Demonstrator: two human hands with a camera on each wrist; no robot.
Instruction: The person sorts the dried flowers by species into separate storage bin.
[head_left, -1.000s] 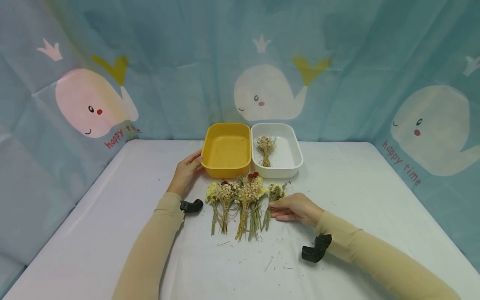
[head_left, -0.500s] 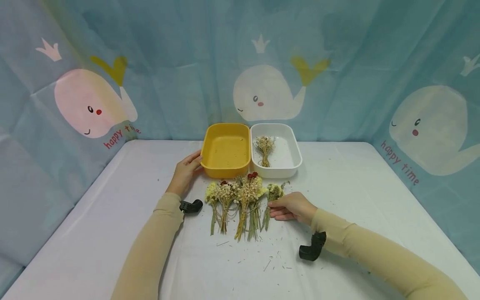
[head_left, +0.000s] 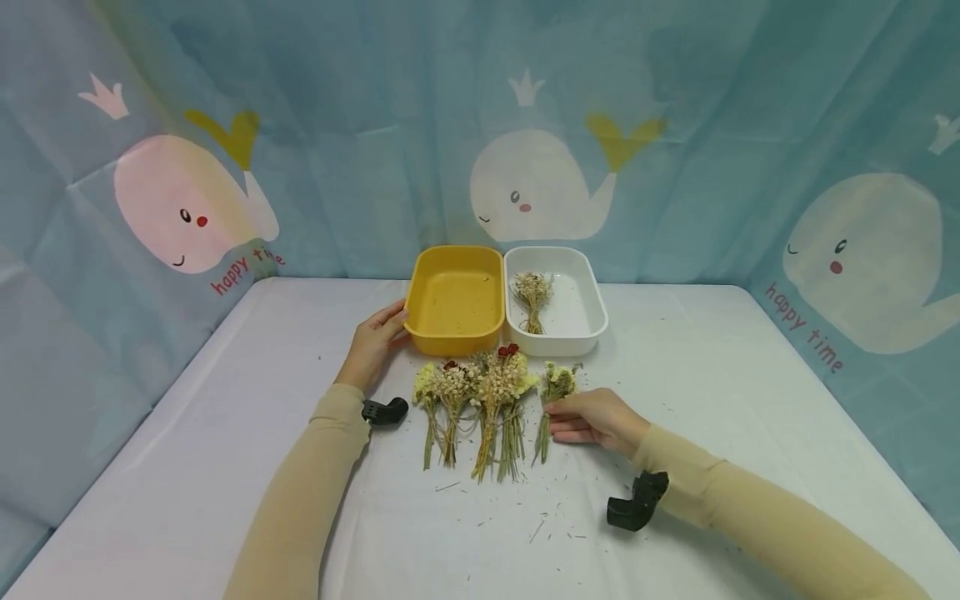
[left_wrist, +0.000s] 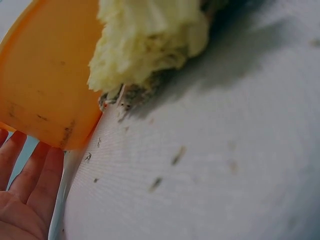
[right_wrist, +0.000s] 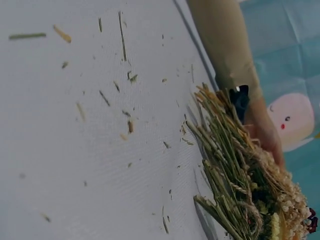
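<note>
In the head view, my left hand point(head_left: 369, 346) touches the left wall of a yellow plastic bin point(head_left: 454, 343). Its fingers point(left_wrist: 36, 172) look fairly straight against the bin in the left wrist view. With thumb and fingers, my right hand point(head_left: 596, 417) pinches the stems of a small bunch of dried yellow flowers point(head_left: 558, 381), which is at the right end of a row. Beside it on the table lie several other dried flower bunches point(head_left: 493, 387), with cream, yellow and dark red heads. The right hand's fingers are out of sight in the right wrist view.
A white bin point(head_left: 558, 344) stands against the yellow one and holds one dried bunch point(head_left: 532, 292). Bits of stem point(head_left: 537, 531) litter the white tablecloth point(head_left: 420, 550). A blue curtain point(head_left: 390, 192) with whale prints rises behind the table.
The bunch in my right hand has shifted slightly right, widening the gap to the other bunches. My left hand stays at the yellow bin.
</note>
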